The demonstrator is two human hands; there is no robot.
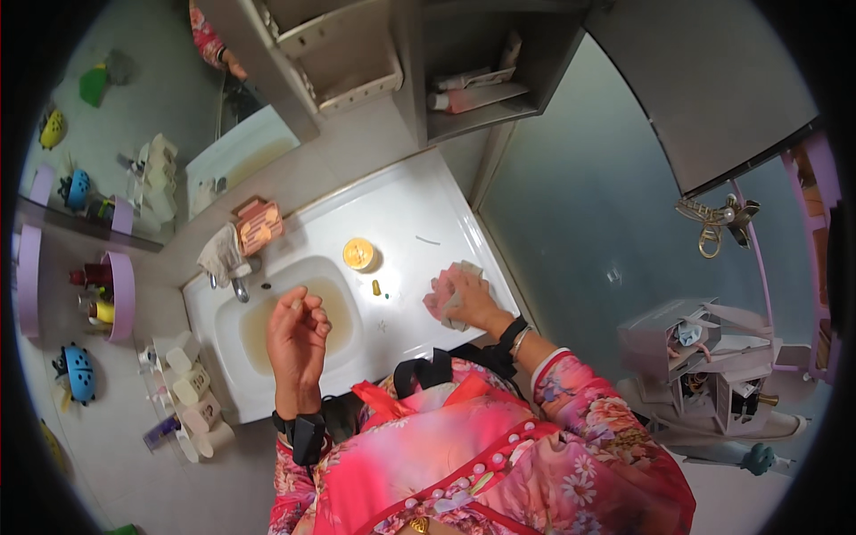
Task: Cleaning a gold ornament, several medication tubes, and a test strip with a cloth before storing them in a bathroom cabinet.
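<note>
My right hand (475, 301) is closed on a crumpled pink and grey cloth (439, 295), pressed against the white countertop (406, 212) right of the basin. Over the front of the white sink basin (234, 349) hangs my left hand (299, 337), palm turned up. Its fingers are loosely curled and a little apart, with nothing visible in them. Cloudy yellowish water (260, 330) stands in the basin. Between the basin and the cloth sit a round yellow-topped jar (358, 254) and a small olive-coloured piece (376, 288).
Behind the basin is a faucet (240, 287) with a grey cloth (221, 253) draped by it, beside an orange-brown patterned box (258, 226). Cup holders (192, 388) line the left wall. An open cabinet (486, 67) overhangs the counter's back. Hair clips (713, 218) hang at right.
</note>
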